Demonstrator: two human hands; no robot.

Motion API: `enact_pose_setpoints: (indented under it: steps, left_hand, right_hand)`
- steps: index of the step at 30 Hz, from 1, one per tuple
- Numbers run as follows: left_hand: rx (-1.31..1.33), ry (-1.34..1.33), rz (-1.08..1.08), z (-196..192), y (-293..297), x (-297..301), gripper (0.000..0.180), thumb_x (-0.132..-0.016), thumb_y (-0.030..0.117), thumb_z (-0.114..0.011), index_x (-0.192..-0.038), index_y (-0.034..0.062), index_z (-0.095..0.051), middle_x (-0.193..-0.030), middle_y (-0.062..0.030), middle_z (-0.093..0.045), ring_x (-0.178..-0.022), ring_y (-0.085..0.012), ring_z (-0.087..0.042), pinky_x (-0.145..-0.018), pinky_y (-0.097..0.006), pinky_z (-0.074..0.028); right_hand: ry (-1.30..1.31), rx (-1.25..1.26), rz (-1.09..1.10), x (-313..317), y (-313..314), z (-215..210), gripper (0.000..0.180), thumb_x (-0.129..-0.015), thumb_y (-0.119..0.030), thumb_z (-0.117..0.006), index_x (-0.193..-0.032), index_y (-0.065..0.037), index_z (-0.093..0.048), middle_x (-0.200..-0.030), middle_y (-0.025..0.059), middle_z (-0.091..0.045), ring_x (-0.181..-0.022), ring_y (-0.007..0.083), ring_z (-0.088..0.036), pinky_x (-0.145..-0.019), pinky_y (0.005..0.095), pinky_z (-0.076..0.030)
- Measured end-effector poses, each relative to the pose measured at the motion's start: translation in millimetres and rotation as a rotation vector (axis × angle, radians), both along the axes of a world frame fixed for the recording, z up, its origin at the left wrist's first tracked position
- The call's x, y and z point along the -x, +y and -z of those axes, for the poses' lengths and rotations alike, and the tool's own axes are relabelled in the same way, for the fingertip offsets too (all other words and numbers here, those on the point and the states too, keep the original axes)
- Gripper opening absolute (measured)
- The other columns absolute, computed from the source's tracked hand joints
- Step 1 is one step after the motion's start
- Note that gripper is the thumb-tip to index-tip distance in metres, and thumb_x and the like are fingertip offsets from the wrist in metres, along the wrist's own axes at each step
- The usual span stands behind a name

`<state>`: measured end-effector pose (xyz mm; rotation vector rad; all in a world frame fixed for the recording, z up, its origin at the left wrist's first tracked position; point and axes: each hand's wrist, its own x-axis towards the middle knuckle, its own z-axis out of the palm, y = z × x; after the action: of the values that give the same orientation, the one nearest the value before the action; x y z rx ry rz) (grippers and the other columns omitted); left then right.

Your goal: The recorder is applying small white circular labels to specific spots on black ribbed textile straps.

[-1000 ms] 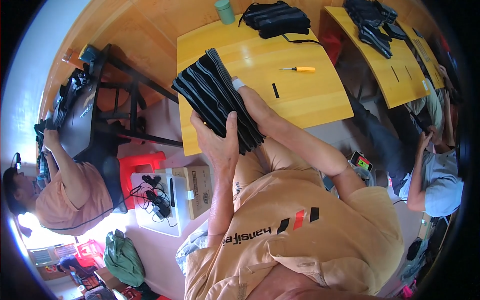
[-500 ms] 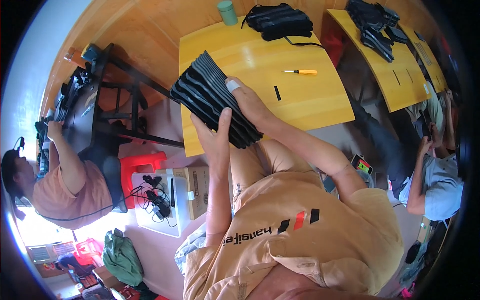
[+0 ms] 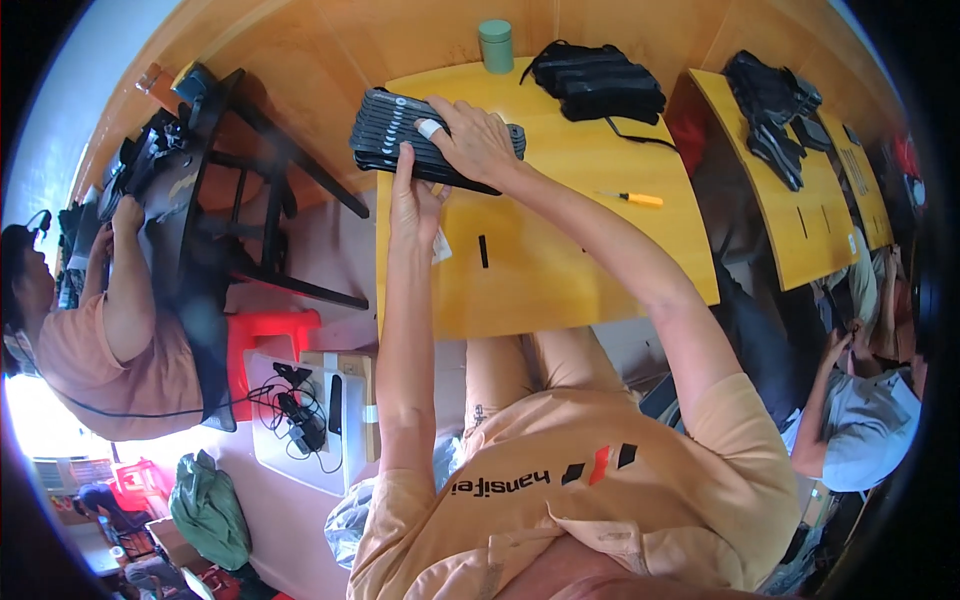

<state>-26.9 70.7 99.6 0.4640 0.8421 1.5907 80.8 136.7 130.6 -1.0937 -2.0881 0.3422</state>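
Observation:
A thick stack of flat black strips (image 3: 385, 130) is held over the far left part of the yellow table (image 3: 560, 290). Rounded ends with pale marks line up along its top. My left hand (image 3: 415, 195) grips the near side of it, thumb up against the strips and the other fingers mostly hidden beneath. From above, my right hand (image 3: 475, 145) lies across the stack with its fingers curled over it; a white wrap circles one finger. On the tabletop are a single black strip (image 3: 483, 252) and a white slip (image 3: 441, 247) next to my left wrist.
An orange-handled screwdriver (image 3: 642, 200) lies right of my right forearm. Farther back are a green canister (image 3: 495, 47) and a black bundle (image 3: 600, 85). A white bin (image 3: 350, 440) with cables stands at lower left. People work at the left and right tables.
Both hands have carried the stack away from me toward the far left of the table. It has turned from a steep slant to nearly level, and my right hand has shifted over its top.

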Motion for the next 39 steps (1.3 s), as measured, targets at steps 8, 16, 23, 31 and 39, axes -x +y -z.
enact_pose_setpoints:
  steps: [8, 16, 23, 31, 39]
  left_hand:
    - [-0.029, -0.240, 0.009, 57.0, 62.6, 23.5, 0.058, -0.076, 0.041, -0.065, -0.124, 0.0175, -0.042, -0.119, -0.0025, -0.048, -0.114, -0.0185, -0.040, -0.092, -0.040, -0.032]
    - [0.308, -0.073, -0.211, 99.7, 81.5, 41.9, 0.051, -0.075, 0.036, -0.066, -0.115, 0.0091, -0.049, -0.108, -0.0096, -0.054, -0.099, -0.0283, -0.054, -0.092, -0.043, -0.040]
    - [0.763, 0.638, 0.113, 67.0, 53.2, 80.0, 0.051, -0.075, 0.042, -0.066, -0.104, 0.0016, -0.054, -0.092, -0.0202, -0.060, -0.071, -0.0261, -0.064, -0.057, -0.037, -0.052]
    - [-0.094, 1.971, -0.173, 10.6, 49.9, 56.6, 0.079, -0.056, 0.016, -0.079, -0.124, 0.0034, -0.041, -0.125, -0.0153, -0.046, -0.115, -0.0268, -0.045, -0.094, -0.046, -0.035]
    - [-0.132, 2.361, 0.366, 23.3, 96.1, 54.6, 0.112, -0.043, 0.021, -0.085, -0.136, 0.0113, -0.022, -0.123, -0.0091, -0.044, -0.119, -0.0263, -0.040, -0.103, -0.057, -0.017]
  right_hand:
    - [-0.168, -0.040, -0.015, 32.5, 61.9, 53.2, 0.039, -0.085, -0.041, -0.045, -0.113, -0.013, -0.049, -0.091, 0.0180, -0.059, -0.085, 0.0345, -0.057, -0.070, 0.0457, -0.041]
    - [-0.267, -0.058, -0.029, 40.8, 74.9, 86.9, 0.036, -0.083, -0.038, -0.048, -0.108, -0.012, -0.051, -0.087, 0.0173, -0.060, -0.082, 0.0336, -0.058, -0.069, 0.0442, -0.041]
    - [-0.324, -0.245, 0.017, 39.6, 66.8, 90.8, 0.035, -0.085, -0.039, -0.048, -0.107, -0.012, -0.053, -0.078, 0.0137, -0.059, -0.074, 0.0298, -0.059, -0.065, 0.0397, -0.040]
    - [-0.272, -0.204, -0.002, 33.4, 63.4, 89.6, 0.033, -0.082, -0.030, -0.050, -0.109, -0.010, -0.053, -0.093, 0.0145, -0.053, -0.079, 0.0288, -0.056, -0.071, 0.0427, -0.035]
    - [-0.044, -0.009, -0.047, 32.3, 82.8, 96.4, 0.028, -0.081, -0.016, -0.045, -0.103, -0.004, -0.059, -0.083, 0.0161, -0.056, -0.081, 0.0311, -0.055, -0.078, 0.0391, -0.039]
